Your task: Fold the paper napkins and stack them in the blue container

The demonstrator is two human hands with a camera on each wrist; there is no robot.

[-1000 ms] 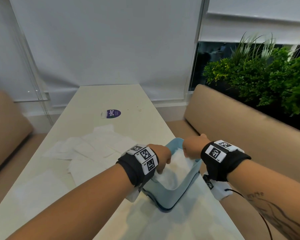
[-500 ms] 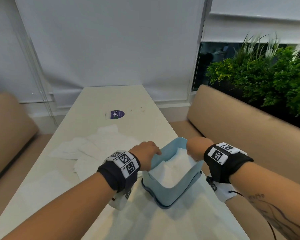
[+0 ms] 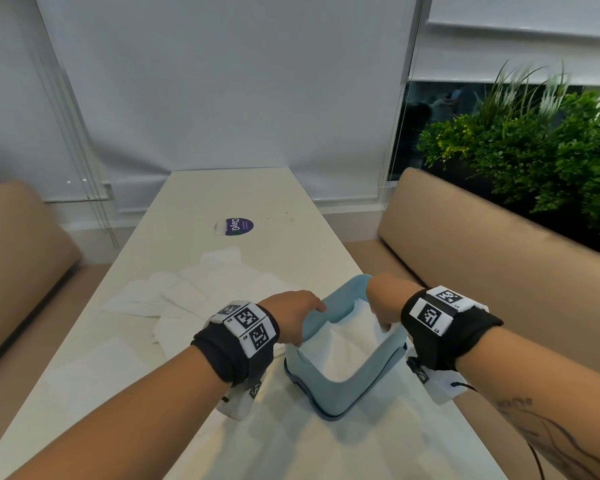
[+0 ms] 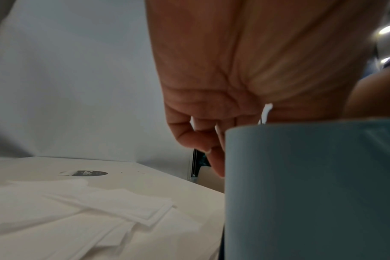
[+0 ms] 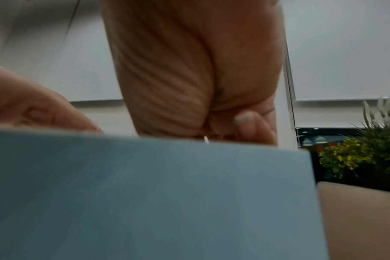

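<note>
Reaching into the blue container (image 3: 343,393) from its right side, the right hand (image 3: 383,301) pinches a corner of the white napkin (image 3: 340,344) that lies inside. The left hand (image 3: 290,317) rests over the left rim with fingers bent down; whether they hold something cannot be told. The container stands on the table (image 3: 236,188) near its right edge, beside the loose napkins (image 3: 187,296).
</note>
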